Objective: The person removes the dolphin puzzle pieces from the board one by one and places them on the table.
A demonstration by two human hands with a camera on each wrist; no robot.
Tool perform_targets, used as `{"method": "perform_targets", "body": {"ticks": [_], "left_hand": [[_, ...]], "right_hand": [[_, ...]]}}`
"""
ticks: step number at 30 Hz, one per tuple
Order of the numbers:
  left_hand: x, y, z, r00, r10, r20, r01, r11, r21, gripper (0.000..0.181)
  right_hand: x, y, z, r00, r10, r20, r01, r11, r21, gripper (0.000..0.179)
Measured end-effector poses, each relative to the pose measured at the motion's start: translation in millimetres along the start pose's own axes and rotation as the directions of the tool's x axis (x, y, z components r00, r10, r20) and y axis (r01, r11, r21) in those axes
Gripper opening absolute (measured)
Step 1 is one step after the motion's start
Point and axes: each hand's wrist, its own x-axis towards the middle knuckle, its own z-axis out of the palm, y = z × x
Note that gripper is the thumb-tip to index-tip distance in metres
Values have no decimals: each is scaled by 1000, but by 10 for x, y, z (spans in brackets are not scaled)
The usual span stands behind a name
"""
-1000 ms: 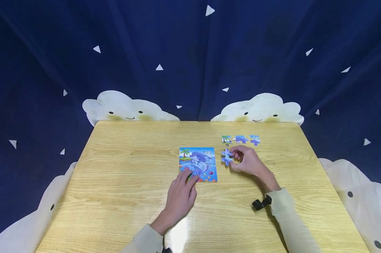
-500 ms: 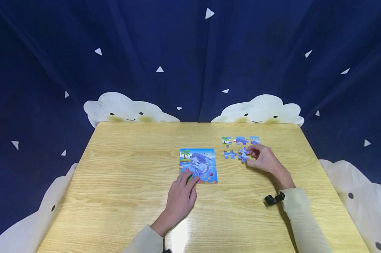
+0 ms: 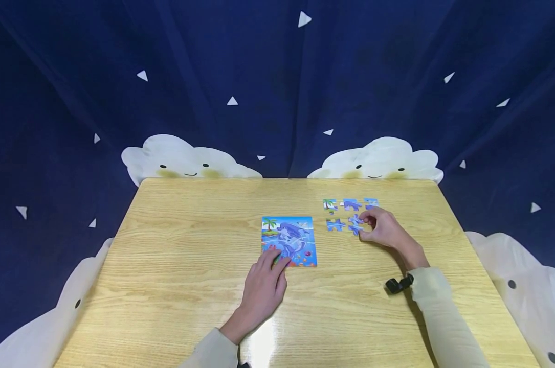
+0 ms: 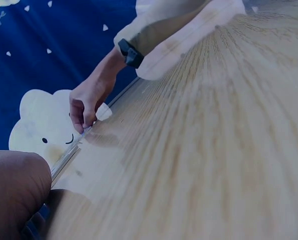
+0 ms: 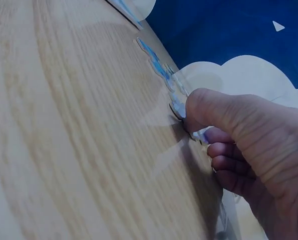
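In the head view my left hand [image 3: 264,291] rests with its fingertips on the lower edge of a square dolphin picture [image 3: 288,237] with a palm tree in it. Thumb and fingers of my right hand [image 3: 386,231] pinch a blue and lilac jigsaw puzzle piece [image 3: 354,225] by its right side, low over the table. Just left of that lies another jigsaw piece [image 3: 335,225]. The right wrist view shows the thumb [image 5: 204,107] at the edge of the held piece, while the fingers are partly hidden behind it.
Behind the held piece runs a row of jigsaw pieces: a palm tree piece [image 3: 329,204], a dolphin piece [image 3: 351,204] and a pale blue piece [image 3: 371,202] partly covered by my right hand. The wooden table [image 3: 180,230] meets a dark blue curtain [image 3: 277,76] at its far edge.
My right hand has shifted right with a piece pinched in it, beside a piece now lying free at left. Over the last half second it barely moves. The left hand stays put.
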Motion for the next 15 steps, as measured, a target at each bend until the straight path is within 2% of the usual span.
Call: {"method": "perform_targets", "body": {"ticks": [6, 11, 15], "left_hand": [[-2, 1, 2, 1000, -14, 13, 14, 1000, 3, 37], [-2, 7, -11, 999, -35, 42, 35, 999, 1, 38], [1, 8, -8, 999, -36, 34, 36, 999, -3, 39]], "right_hand": [[5, -2, -26, 999, -1, 44, 1, 1000, -6, 37], [-25, 2, -13, 1000, -11, 29, 11, 1000, -6, 40], [-53, 4, 12, 1000, -13, 4, 13, 1000, 4, 42]]}}
